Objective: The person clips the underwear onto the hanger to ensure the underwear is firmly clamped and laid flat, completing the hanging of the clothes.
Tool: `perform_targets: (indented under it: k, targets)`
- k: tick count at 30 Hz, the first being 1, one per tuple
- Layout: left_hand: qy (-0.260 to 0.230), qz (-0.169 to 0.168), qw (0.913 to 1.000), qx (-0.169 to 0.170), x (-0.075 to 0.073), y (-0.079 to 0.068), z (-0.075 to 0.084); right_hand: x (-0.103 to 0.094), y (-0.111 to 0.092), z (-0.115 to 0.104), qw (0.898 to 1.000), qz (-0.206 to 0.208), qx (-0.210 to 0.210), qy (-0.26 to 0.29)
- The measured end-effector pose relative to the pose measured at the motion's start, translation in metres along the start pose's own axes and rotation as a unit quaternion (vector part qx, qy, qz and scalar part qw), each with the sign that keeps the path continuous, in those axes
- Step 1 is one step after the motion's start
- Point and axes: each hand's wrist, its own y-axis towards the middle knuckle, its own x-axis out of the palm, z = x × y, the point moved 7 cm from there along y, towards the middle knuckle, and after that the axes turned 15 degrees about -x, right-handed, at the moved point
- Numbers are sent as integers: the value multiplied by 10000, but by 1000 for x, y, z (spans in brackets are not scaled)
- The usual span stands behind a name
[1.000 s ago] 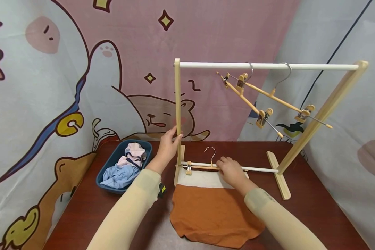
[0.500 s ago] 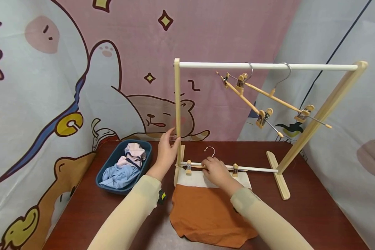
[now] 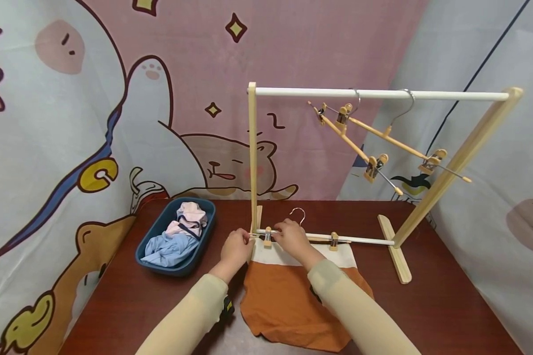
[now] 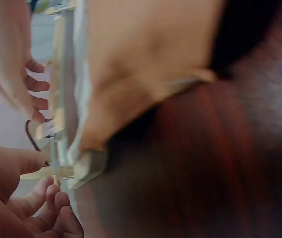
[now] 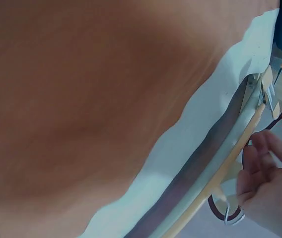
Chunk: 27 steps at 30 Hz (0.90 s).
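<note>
An orange-brown garment (image 3: 293, 296) with a white band lies flat, its band along a clip hanger (image 3: 320, 239). One wooden clip (image 3: 267, 236) stands over the band's left part, another clip (image 3: 333, 241) over its right part. My left hand (image 3: 236, 250) pinches the hanger's left end; in the left wrist view its thumb and fingers lie on either side of the thin rod tip. My right hand (image 3: 294, 241) is at the hanger bar just right of the left clip, its fingers curled at the wood in the right wrist view. The hanger's hook (image 3: 298, 213) points up behind.
A wooden rack stands around the hanger, with a left post (image 3: 253, 158), a low white rail (image 3: 368, 240) and a top rail (image 3: 293, 92). Two bare clip hangers (image 3: 393, 140) hang above. A blue basin (image 3: 210, 227) with pink and blue clothes (image 3: 171, 249) sits left.
My left hand has come down from beside the left post to the hanger's left end. My right hand has slid left along the bar from the right clip towards the left clip.
</note>
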Motion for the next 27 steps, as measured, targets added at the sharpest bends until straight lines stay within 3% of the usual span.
perform_targets:
  k: [7,16,22,27]
  targets:
    - [620,-317,9972,-265,21,-1,-11,18,7,-2,9971,-550,473,-209]
    - [903,-207,9956,-153,29,-1,-5,24,12,1,9989,-216,423,-52]
    - [434,-217,9988,45,27,-3,-1,22,13,6,9970,169,333,678]
    - [-28,-163,9996,215,23,-5,3,17,12,10,9832,573,38,1733]
